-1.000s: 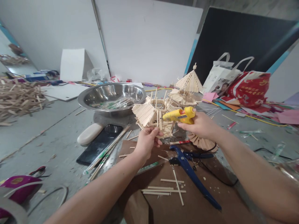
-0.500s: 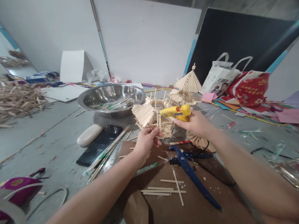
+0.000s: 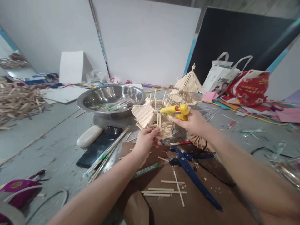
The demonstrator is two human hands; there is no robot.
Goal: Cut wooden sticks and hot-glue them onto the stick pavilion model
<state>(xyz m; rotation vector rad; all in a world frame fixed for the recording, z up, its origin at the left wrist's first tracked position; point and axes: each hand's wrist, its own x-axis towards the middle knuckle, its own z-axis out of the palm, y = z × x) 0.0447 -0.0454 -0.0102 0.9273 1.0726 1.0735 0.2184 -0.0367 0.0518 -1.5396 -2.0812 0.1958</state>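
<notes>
My left hand point(image 3: 145, 142) grips the lower front edge of a small model building made of wooden sticks point(image 3: 152, 117), holding it just above the floor. My right hand point(image 3: 193, 122) is closed round a yellow glue gun point(image 3: 175, 112), whose nozzle points left and touches the upright sticks in the middle of the model. A second stick model with a pointed roof point(image 3: 188, 84) stands right behind. Loose cut sticks point(image 3: 167, 189) lie on brown cardboard point(image 3: 187, 206) below my hands.
A steel bowl point(image 3: 93, 100) holding sticks sits at the left, with a black phone point(image 3: 99, 145) and a white oval case point(image 3: 89, 135) in front. Blue-handled cutters point(image 3: 194, 175) lie on the cardboard. Bags point(image 3: 246, 86) and coloured paper fill the right; a stick pile point(image 3: 18, 101) lies far left.
My right hand has moved the glue gun left and slightly down, bringing the nozzle in against the model's sticks. My left hand keeps the model in the same place.
</notes>
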